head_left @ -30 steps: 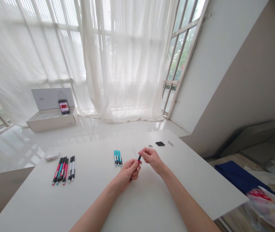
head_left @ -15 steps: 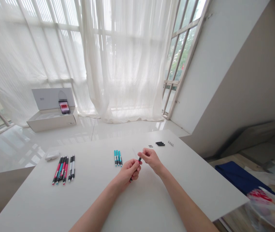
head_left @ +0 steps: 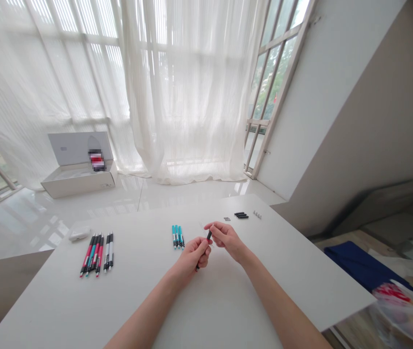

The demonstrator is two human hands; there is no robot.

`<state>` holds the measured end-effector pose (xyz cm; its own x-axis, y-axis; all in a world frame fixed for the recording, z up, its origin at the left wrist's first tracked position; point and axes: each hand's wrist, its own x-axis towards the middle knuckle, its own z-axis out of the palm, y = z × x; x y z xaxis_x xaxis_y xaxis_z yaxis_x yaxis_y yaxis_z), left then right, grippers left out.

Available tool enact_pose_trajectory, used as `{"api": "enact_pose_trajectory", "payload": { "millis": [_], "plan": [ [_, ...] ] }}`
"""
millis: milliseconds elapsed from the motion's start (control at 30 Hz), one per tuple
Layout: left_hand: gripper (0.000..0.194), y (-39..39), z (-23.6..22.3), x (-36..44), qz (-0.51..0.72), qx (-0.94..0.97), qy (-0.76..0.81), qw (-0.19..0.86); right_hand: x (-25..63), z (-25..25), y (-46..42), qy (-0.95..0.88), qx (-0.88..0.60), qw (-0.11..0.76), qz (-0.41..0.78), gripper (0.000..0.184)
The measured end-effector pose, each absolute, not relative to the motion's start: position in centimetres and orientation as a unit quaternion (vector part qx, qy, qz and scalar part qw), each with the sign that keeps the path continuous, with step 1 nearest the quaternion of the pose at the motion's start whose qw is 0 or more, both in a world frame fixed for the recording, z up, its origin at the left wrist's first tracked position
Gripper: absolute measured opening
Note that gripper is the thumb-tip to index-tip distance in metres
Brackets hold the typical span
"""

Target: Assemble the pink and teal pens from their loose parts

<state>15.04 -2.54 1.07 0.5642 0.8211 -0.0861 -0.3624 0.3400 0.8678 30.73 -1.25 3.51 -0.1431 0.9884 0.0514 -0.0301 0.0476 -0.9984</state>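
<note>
My left hand is closed around a pen, with most of the barrel hidden in the fingers. The pen's black grip sticks out at the top, and a dark end shows below the fist. My right hand pinches at the grip end, thumb and forefinger bent around it. Thin pale rods, like refills, lie just behind the hands. Three teal pen barrels with clips lie to the left of my left hand. Past my right hand are black grip sleeves, small metal pieces and pale tips.
On the white table, several red and teal pens lie at the left beside white pens and a white case. An open white box stands on the sill. Blue cloth and a plastic bag are at the right.
My right fingers have shifted slightly and loosened around the pen's top, so more of the black grip shows. My left hand keeps hold in almost the same place.
</note>
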Motion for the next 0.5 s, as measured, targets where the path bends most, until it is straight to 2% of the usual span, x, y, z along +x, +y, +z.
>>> {"api": "enact_pose_trajectory", "payload": {
  "millis": [133, 500],
  "plan": [
    [0.046, -2.49, 1.09, 15.02, 0.381, 0.430, 0.267, 0.774, 30.90, 3.68, -1.38, -0.542, -0.443, 0.487, 0.522, 0.032],
    [0.045, -2.46, 1.03, 15.31, 0.399, 0.471, 0.323, 0.717, 30.51, 3.28, -1.11, -0.543, -0.462, 0.501, 0.491, 0.044]
  ]
}}
